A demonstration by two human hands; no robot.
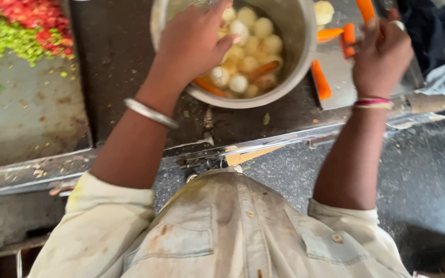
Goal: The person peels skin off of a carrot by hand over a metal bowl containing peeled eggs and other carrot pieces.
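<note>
Carrots going into the big pot, some in, some still out.

Left hand [194, 44] resting over the rim of the round grey metal pot [297, 56], fingers bent, nothing seen in the grip. Under and beside that hand: pale round peeled potatoes [248, 62] and a few orange carrot sticks [261, 69], already in. Right hand [379, 59] closed on one orange carrot piece [349, 38]; more long carrots [321, 80] just left of it on the flat steel tray [336, 67], still waiting.
</note>
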